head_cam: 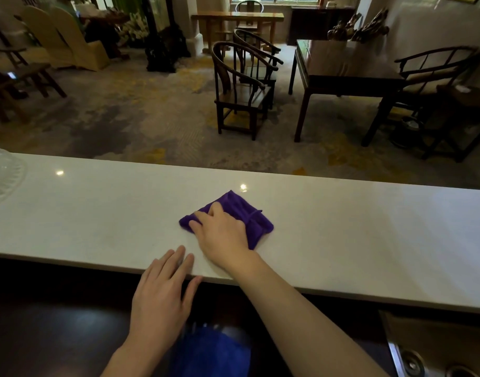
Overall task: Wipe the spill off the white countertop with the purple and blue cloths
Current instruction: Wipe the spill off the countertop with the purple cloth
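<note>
A folded purple cloth (244,213) lies on the white countertop (369,235), near its middle. My right hand (222,232) rests flat on the cloth's near left part, fingers spread and pressing it down. My left hand (162,292) hovers over the counter's near edge, fingers together and fingertips on the white surface, holding nothing. A blue cloth (209,352) sits low in the view, below the counter between my forearms, blurred. No spill shows clearly on the counter.
A clear glass dish (2,175) stands at the counter's far left. A metal sink edge (407,360) shows at the bottom right. Beyond the counter are wooden chairs (241,91), a dark table (342,69) and patterned carpet.
</note>
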{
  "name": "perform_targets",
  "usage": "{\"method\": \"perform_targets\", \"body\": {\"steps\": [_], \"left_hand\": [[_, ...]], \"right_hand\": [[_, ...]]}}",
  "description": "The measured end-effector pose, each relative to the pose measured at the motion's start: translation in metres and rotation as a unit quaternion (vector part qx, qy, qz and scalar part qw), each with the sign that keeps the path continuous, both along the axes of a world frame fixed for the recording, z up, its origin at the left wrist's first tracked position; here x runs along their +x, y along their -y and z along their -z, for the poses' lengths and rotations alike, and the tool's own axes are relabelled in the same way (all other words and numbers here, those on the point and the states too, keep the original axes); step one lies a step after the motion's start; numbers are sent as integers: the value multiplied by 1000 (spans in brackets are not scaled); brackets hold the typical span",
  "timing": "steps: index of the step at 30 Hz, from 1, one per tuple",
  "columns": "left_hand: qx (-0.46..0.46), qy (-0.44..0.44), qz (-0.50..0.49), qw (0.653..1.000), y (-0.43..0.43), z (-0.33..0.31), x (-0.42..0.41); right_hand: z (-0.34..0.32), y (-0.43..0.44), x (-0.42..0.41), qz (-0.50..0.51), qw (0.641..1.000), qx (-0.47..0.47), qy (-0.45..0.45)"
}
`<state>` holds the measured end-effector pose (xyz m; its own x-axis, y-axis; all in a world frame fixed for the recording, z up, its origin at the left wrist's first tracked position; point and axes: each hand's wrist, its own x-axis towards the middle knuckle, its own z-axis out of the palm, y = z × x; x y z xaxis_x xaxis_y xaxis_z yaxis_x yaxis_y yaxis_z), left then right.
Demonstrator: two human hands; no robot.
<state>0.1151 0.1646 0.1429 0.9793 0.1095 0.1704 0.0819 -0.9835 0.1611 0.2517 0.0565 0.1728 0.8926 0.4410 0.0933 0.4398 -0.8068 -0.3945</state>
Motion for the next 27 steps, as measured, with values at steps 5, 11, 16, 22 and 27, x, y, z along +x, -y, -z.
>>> {"method": "perform_targets", "body": {"steps": [5,11,16,22,27], "left_hand": [[5,4,1,1000,1,1,0],[-8,11,0,1000,1,2,0],[-20,28,-2,999,1,2,-1],[-25,24,-3,999,3,-2,-1],[-30,12,1,999,4,-5,-2]], "right_hand": [[6,2,-14,-31,998,-31,48],[9,14,2,46,995,-41,77],[6,55,20,121,989,-53,64],[7,108,29,208,974,-58,71],[9,136,28,248,964,-60,72]]}}
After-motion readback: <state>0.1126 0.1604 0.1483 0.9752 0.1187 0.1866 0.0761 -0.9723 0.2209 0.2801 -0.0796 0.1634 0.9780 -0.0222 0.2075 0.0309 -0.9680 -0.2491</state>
